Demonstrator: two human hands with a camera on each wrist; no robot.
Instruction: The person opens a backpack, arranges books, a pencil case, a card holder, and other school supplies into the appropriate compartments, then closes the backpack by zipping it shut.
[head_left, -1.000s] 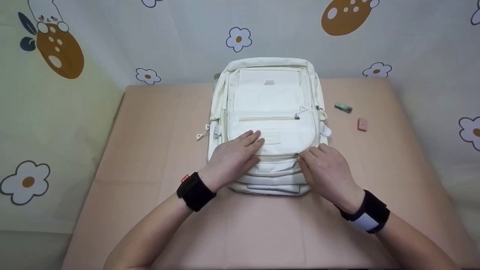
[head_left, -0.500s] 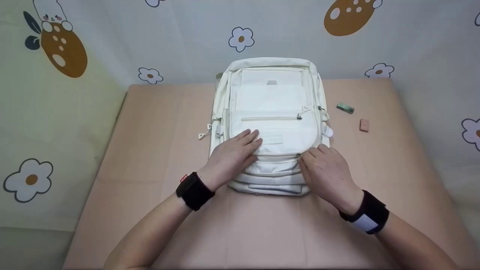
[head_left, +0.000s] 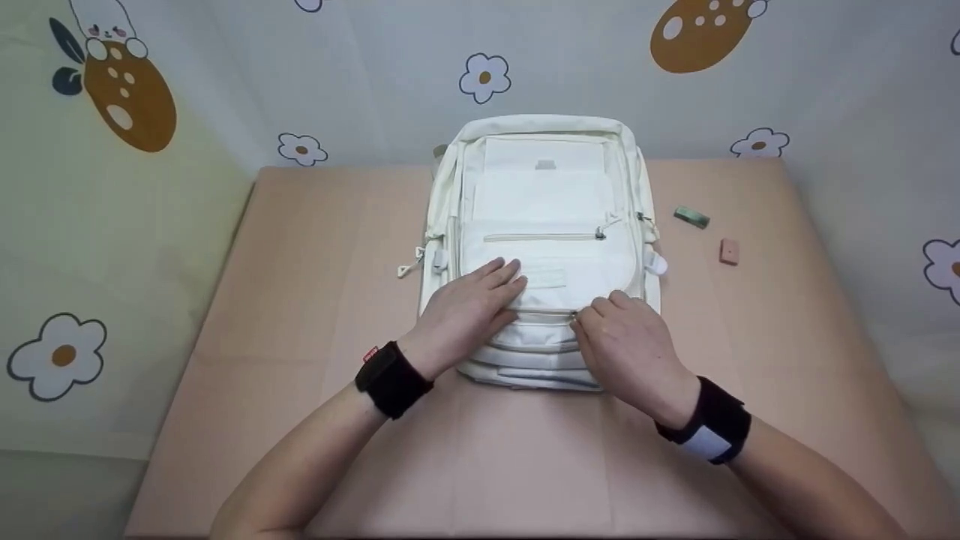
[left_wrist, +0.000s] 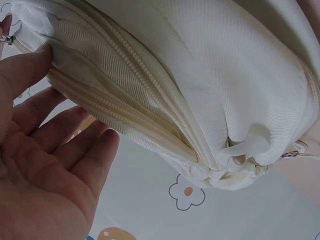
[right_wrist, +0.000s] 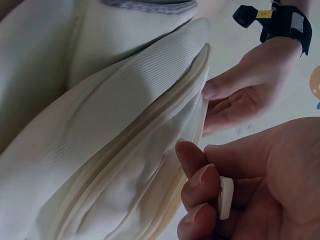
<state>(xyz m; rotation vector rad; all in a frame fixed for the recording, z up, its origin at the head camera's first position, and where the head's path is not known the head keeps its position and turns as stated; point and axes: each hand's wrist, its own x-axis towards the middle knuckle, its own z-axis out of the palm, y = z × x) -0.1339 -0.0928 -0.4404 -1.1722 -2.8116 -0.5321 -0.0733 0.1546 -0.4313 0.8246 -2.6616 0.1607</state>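
A cream backpack (head_left: 555,195) lies front up on the table, its top toward the wall. My left hand (head_left: 469,319) lies over the lower front panel with fairly straight fingers. In the left wrist view the thumb (left_wrist: 37,65) presses the zippered edge from the other side, so that edge sits between thumb and fingers. My right hand (head_left: 630,352) is at the lower front zipper, fingers curled. It pinches a white zipper pull (right_wrist: 226,197), clearly seen in the right wrist view. The metal slider (left_wrist: 7,39) shows at the edge of the left wrist view.
Right of the backpack lie a small green block (head_left: 691,217) and a small pink block (head_left: 729,252). Other zipper pulls (head_left: 409,268) hang off the left side. A patterned cloth wall (head_left: 375,82) stands behind the table (head_left: 315,300).
My right hand has moved left along the lower zipper, taking the pull with it. The left hand keeps its place on the panel. The view has shifted slightly.
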